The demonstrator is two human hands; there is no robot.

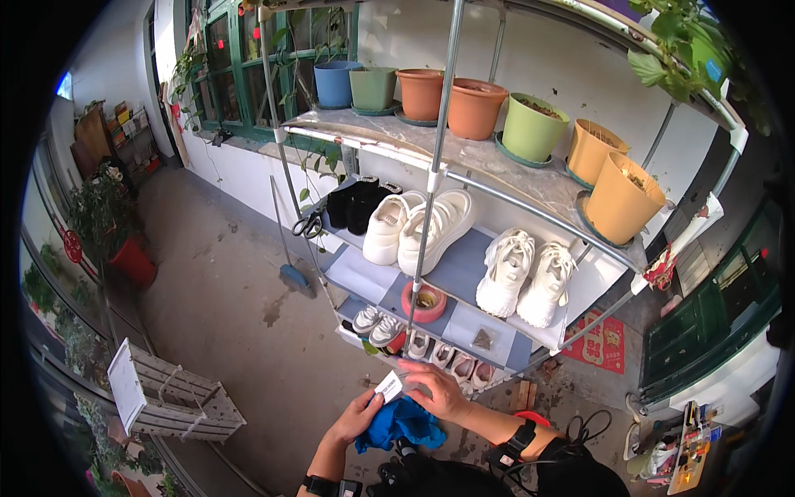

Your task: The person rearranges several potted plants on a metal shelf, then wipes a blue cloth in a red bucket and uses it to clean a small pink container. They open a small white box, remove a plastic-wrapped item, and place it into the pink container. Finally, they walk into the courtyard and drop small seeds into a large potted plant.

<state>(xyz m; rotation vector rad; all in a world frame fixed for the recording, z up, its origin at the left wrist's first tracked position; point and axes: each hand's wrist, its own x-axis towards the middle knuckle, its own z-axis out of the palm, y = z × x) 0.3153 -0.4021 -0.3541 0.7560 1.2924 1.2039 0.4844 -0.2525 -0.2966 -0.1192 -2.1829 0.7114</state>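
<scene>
My left hand (353,420) holds a small white card or tag (389,386) that bears writing, pinched by its lower left edge. Close to the card's right side is my right hand (438,392), its fingers partly spread; a small clear piece, perhaps plastic, seems to be at its fingertips, too small to be sure. Blue cloth (400,425) hangs in folds just beneath both hands; whether the left fingers also grip it is hidden. Ahead stands a metal-tube shelf (435,180) with white sneakers (506,273), black shoes (357,205) and a pink roll or ring (423,302) on its tiers.
Several flowerpots (475,107) line the upper board. Scissors (308,224) hang at the shelf's left post, near a broom (295,278). A slatted white rack (177,392) stands at left, below a red planter (132,261). A red mat (593,341) lies at right, beyond the shelf.
</scene>
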